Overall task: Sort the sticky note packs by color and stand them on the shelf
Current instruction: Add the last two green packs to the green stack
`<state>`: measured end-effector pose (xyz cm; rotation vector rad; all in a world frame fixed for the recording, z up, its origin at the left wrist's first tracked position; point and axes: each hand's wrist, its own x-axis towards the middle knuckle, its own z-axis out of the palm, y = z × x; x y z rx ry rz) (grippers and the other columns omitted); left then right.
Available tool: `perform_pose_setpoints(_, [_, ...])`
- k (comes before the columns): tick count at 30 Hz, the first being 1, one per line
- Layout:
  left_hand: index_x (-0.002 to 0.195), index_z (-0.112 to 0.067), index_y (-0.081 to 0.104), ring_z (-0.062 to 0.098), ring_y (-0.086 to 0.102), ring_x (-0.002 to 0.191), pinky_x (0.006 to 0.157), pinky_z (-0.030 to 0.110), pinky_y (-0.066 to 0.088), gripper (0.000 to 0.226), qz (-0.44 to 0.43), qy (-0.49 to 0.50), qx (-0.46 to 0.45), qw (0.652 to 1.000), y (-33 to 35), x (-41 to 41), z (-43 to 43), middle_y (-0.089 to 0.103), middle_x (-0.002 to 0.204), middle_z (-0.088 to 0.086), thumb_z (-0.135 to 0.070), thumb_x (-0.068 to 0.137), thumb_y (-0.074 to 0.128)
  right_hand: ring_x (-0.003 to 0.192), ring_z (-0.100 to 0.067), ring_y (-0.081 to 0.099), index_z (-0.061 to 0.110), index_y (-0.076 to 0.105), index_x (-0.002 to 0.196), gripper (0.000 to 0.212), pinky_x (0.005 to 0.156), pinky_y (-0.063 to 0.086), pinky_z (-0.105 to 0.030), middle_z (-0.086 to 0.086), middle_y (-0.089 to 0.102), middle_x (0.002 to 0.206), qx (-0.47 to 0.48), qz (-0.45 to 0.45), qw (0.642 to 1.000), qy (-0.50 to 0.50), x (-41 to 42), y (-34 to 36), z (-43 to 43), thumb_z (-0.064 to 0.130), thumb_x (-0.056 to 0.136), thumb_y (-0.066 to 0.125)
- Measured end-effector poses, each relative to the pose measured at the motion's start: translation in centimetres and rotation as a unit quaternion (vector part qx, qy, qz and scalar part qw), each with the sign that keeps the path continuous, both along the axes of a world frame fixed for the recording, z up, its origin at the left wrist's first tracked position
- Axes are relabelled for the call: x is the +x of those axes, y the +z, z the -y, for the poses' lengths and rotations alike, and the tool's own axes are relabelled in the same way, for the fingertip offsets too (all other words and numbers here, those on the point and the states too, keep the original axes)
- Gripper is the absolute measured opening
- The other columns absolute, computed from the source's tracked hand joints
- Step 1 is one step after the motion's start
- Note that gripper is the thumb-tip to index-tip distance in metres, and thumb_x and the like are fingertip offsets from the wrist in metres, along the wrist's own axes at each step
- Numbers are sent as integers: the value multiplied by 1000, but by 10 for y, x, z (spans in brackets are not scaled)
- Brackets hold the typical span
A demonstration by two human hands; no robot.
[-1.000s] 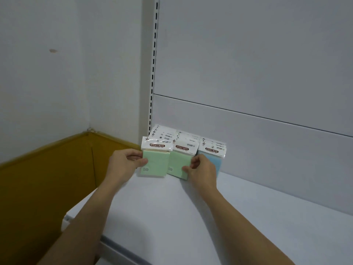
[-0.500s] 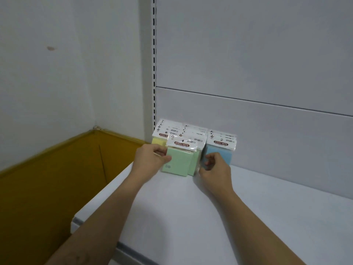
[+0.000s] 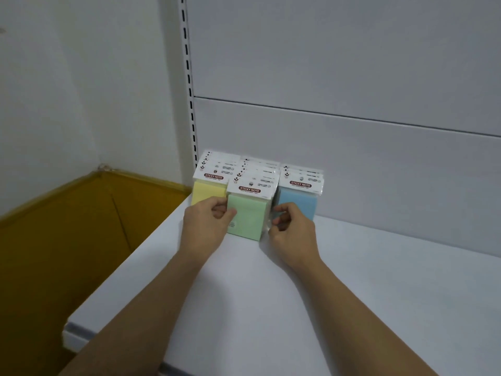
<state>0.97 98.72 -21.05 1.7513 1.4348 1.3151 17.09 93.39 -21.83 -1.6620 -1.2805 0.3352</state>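
1. Starting with the shelf [image 3: 352, 308]: it is a broad white board, bare in front of the packs and off to the right, so there is plenty of room to slide things. Its left edge drops off beside an ochre box [image 3: 67, 240].
2. The back panel [image 3: 352, 164] stops the rows from behind, and a slotted upright [image 3: 189, 104] marks the shelf's back-left corner.
3. Three rows stand upright in that corner: yellow packs [image 3: 207, 192] nearest the left edge, green packs [image 3: 260, 172] in the middle, and blue packs [image 3: 298, 203] on the right. The rows are close together.
4. The front green pack [image 3: 248, 218] stands on the shelf, sticking out ahead of its neighbours. It is probably light, a stiff paper block in glossy film that may slip. Its header [image 3: 249, 185] looks thin, so the block's side edges are the better hold.
5. The left hand [image 3: 206, 226] pinches the pack's left edge, thumb on the front face. The right hand [image 3: 292, 229] has its fingers curled at the right edge; I cannot tell whether they clamp it.
6. The gap towards the blue row is tight for fingers, and the pack's narrow base could let it tip forward.
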Motion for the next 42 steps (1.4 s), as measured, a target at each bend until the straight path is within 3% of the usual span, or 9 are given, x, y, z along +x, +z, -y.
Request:
perform_pose_setpoints(10, [101,-17,72,7,63,72,80,29,55,20,-33,-8,1,999,1,-3,0,68,77,-9,-20,81,73,69,-7,60,22,60,101,29,59,37,-3,9,63,77,-22,40,999,-8,3,7,2,6,77,59])
perform_pose_setpoints(16, [106,-19,67,13,60,86,80,34,52,25,-93,6,52,994,8,-10,11,67,95,-4,-25,82,71,80,-12,61,20,59,114,31,79,47,-26,5,65,96,-55,115,992,-20,21,33,15,19,83,65])
perform_pose_setpoints(21, [113,-18,64,20,54,104,79,31,43,31,-192,-25,125,973,24,-1,32,62,112,0,-30,85,68,108,-14,55,25,51,130,47,90,44,-29,4,57,123,-99,232,967,-20,40,59,47,36,85,63])
perform_pose_setpoints(24, [116,-18,63,22,53,109,87,34,42,37,-224,-62,160,959,44,14,50,62,116,0,-34,83,68,127,-17,43,27,44,138,57,104,35,-34,3,47,140,-103,296,949,-38,57,82,76,42,86,61])
perform_pose_setpoints(28, [126,-22,57,21,46,118,98,35,37,50,-299,-114,187,929,74,41,82,57,127,-2,-49,84,62,136,-19,33,28,37,144,65,112,26,-37,4,39,148,-110,339,932,-74,81,112,122,48,86,59])
perform_pose_setpoints(37, [138,-28,42,17,34,133,107,36,27,62,-364,-181,220,887,129,99,192,45,141,-5,-60,86,51,142,-19,24,31,30,147,71,116,21,-39,1,30,155,-119,369,909,-150,133,157,258,54,85,57])
perform_pose_setpoints(42, [139,-27,42,17,34,133,108,36,27,63,-370,-206,210,881,140,110,268,44,142,-4,-59,86,51,143,-18,22,32,28,148,72,116,19,-39,1,28,156,-127,366,906,-168,141,161,343,56,85,56])
